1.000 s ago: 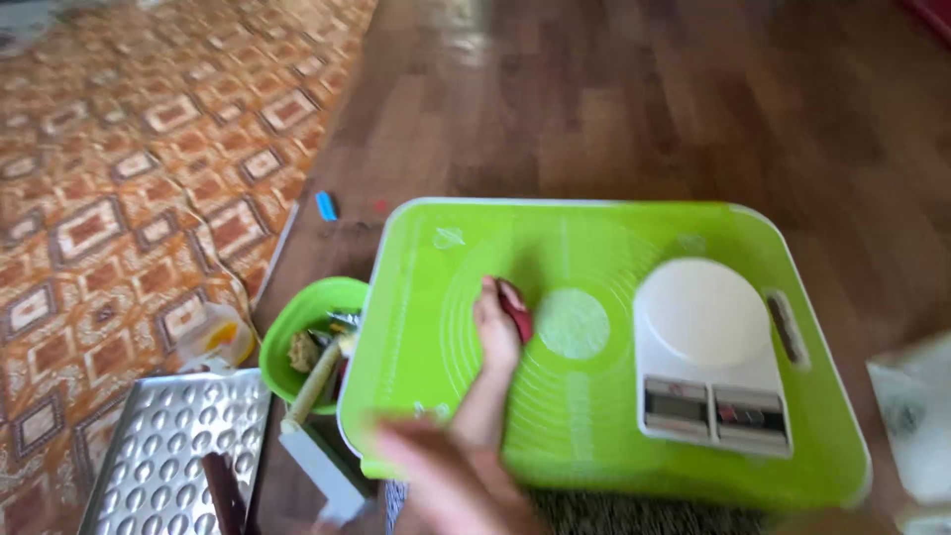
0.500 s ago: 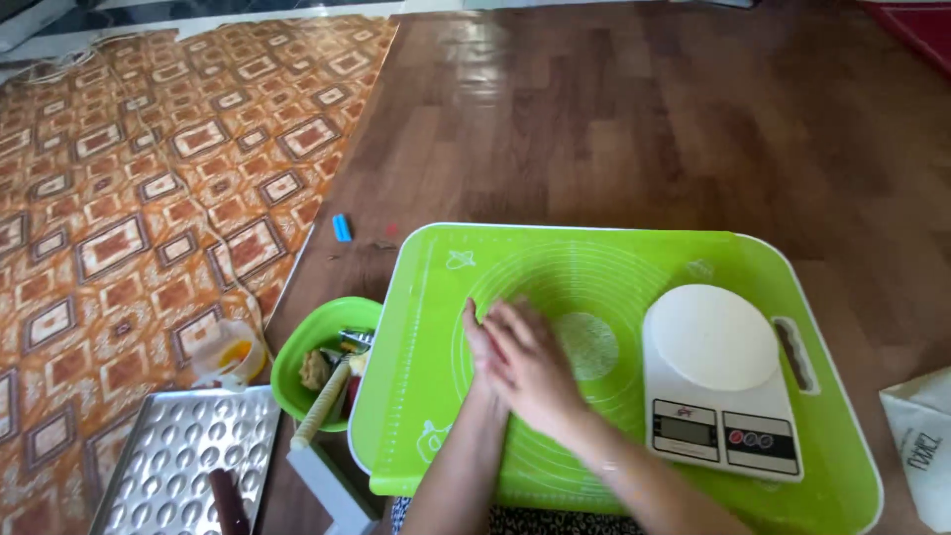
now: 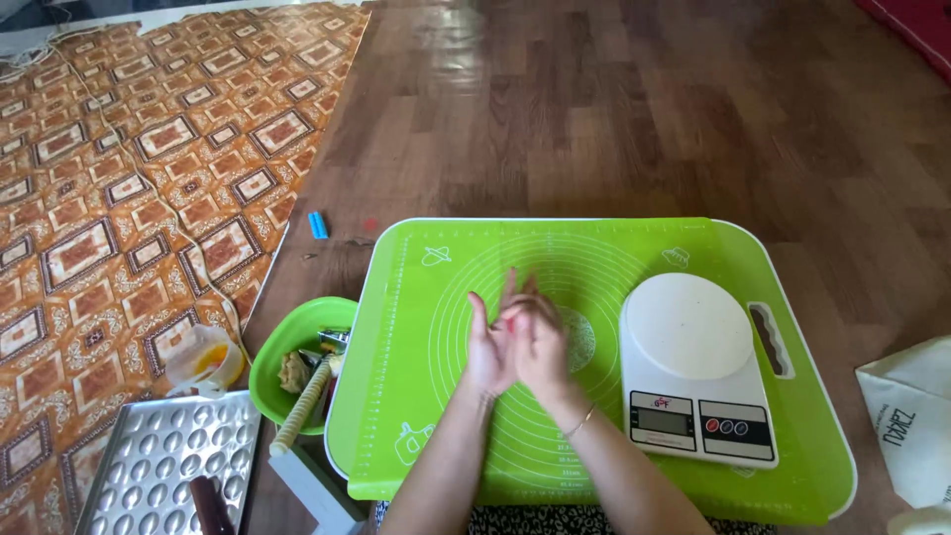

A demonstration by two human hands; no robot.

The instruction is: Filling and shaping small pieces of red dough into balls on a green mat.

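mat (image 3: 634,258): lime green, white circles and icons | scale (image 3: 698,367): white, red and dark buttons | bowl (image 3: 292,347): green | rug (image 3: 129,178): orange-brown, white-edged diamond pattern | floor (image 3: 634,109): dark brown wood | baking tray (image 3: 163,466): silver, dimpled | peg (image 3: 317,225): blue

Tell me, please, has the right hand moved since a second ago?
Yes. The right hand has come onto the green mat beside the white scale, pressed palm to palm against the left hand.

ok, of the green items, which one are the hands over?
The flat lime-green mat with printed circles, on the white tray. Both hands are pressed together above its centre. The green bowl sits apart, off the tray's left edge, holding tools.
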